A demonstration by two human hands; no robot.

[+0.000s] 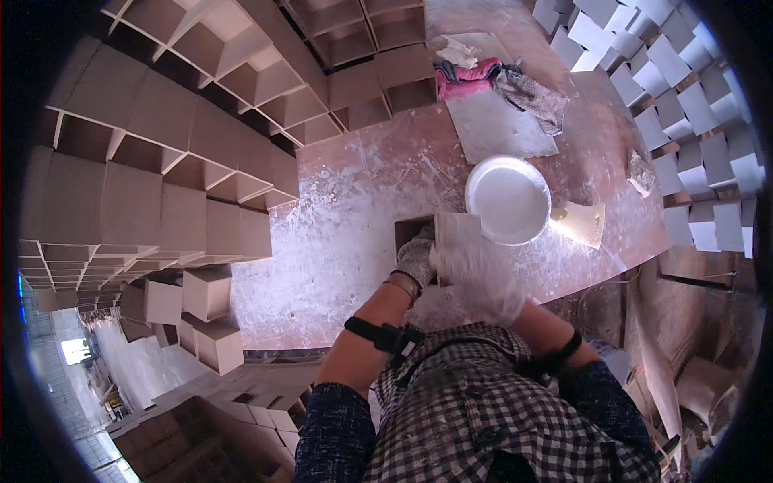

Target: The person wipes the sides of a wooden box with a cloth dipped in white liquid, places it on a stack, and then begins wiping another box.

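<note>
A small open brown box (pixel 457 221) stands on the work table in front of me, its opening turned left and its paler side facing up. My left hand (pixel 416 256), in a whitish knit glove, reaches into the opening and grips the box by its wall; part of the fingers is hidden inside. On the box's right side, my right hand (pixel 501 294) is gloved and smeared by motion, so its fingers and anything in them cannot be made out. Just beyond the box sits a round white tub (pixel 509 201) of white paste.
Stacked open brown boxes (pixel 145 201) wall off the left and far left. More boxes, with white flaps (pixel 700 153), stack at the right. A pale board (pixel 499 129) with pink and grey cloths (pixel 483 79) lies beyond the tub. A cream scrap piece (pixel 584 223) lies beside it.
</note>
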